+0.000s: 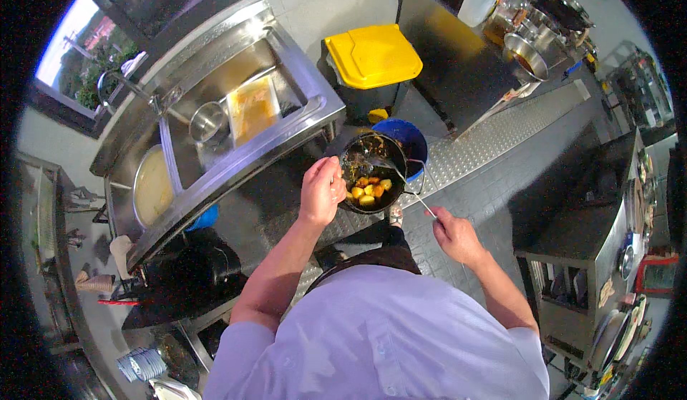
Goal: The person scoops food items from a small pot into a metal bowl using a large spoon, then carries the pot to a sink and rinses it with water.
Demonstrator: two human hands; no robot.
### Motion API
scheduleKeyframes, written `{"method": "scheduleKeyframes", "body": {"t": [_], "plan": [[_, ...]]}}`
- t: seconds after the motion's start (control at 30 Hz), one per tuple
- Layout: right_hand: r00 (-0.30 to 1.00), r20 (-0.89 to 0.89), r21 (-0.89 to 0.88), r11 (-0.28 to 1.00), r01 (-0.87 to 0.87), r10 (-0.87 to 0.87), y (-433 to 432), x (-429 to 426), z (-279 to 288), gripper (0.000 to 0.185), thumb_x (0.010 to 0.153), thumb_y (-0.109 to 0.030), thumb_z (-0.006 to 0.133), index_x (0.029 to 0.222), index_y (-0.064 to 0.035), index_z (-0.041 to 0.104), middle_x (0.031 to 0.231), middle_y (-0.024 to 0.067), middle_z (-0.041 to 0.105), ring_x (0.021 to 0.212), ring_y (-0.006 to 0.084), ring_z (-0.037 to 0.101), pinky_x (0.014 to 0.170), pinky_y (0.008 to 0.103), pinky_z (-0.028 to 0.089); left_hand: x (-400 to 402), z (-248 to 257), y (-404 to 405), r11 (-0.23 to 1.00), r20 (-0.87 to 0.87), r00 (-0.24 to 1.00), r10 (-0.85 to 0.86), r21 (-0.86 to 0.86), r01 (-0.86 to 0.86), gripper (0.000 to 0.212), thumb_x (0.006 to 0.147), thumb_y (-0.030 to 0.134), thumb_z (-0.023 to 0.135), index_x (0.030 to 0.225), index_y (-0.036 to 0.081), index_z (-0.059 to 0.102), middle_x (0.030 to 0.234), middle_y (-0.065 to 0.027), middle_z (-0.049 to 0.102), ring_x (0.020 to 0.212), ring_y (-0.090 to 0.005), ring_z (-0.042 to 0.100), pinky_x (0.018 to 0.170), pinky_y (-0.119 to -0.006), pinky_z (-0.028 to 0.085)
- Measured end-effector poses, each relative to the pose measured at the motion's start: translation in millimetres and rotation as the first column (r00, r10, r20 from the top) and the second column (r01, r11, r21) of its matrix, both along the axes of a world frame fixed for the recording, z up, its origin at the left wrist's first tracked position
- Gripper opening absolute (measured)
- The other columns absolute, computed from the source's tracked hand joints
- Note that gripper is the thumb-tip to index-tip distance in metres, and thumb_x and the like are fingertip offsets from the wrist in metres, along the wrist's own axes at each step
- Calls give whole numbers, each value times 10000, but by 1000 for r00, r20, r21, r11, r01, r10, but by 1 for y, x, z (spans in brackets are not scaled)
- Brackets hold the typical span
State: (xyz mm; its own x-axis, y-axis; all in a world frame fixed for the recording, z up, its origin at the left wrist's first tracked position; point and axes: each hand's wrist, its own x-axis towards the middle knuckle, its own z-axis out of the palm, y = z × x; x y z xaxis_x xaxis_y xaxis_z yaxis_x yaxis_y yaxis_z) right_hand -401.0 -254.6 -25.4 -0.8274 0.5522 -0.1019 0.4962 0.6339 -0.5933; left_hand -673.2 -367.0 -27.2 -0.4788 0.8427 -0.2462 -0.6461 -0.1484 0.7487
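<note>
My left hand [323, 189] is closed at the left side of a dark round pot [401, 158], apparently on its handle, which the fingers hide. A wire-like loop handle stands out on the pot's right side. Several browned yellow chunks of food [367, 190] lie in the lower part of the pot, with dark scraps above them. My right hand [453, 233] grips the thin handle of a metal utensil [421, 201], whose head reaches into the pot. Just behind the pot, partly covered by it, is a blue bucket [416, 137].
A steel sink [327, 107] at the left holds a dirty tray [252, 111], a steel container [206, 122] and a large round vessel [153, 185]. A yellow-lidded bin [375, 56] stands beyond the bucket. Steel counters [582, 239] with cookware are at the right.
</note>
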Motion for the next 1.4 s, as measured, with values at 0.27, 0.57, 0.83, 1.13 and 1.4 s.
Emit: {"method": "scheduleKeyframes", "body": {"t": [0.27,0.57,0.83,1.13,1.4], "plan": [[849,-187,-581,753,310,-494,158,-34,-59,227,893,-211,505,971,-21,601,651,7,513,643,81,472,612,250,410,9,-16,136,994,-43,999,15,-103,-19,302,937,220,440,654,112,423,412,24,294,323,-90,265,350,-253,215],[823,-338,-345,874,343,-457,287,-91,-137,401,929,-378,424,981,7,524,592,71,572,416,115,454,406,282,347,12,-31,236,997,-190,982,20,-73,-34,261,929,190,481,691,94,438,493,23,348,361,-74,278,373,-252,228],[848,-94,-892,422,161,-522,333,-133,-122,503,889,-555,400,841,-66,509,535,13,447,372,94,341,366,256,249,44,-18,261,951,-943,121,-309,-310,13,226,815,163,583,658,39,479,537,-143,483,468,-291,517,440,-385,398],[862,-229,-969,192,-156,-453,409,-159,-247,486,902,-440,480,1123,-16,572,1025,77,637,904,186,596,852,304,457,35,-129,256,667,-722,-312,-618,-691,279,272,856,269,464,1071,134,562,1085,-98,595,997,-248,573,876,-374,437],[897,-13,-985,162,65,-442,413,-152,-217,587,907,-513,417,1104,10,596,1045,66,630,968,148,554,894,282,399,18,-148,272,400,-495,-270,-826,-852,339,441,914,281,314,1320,126,389,1377,-64,402,1244,-232,400,1059,-355,288]]}}
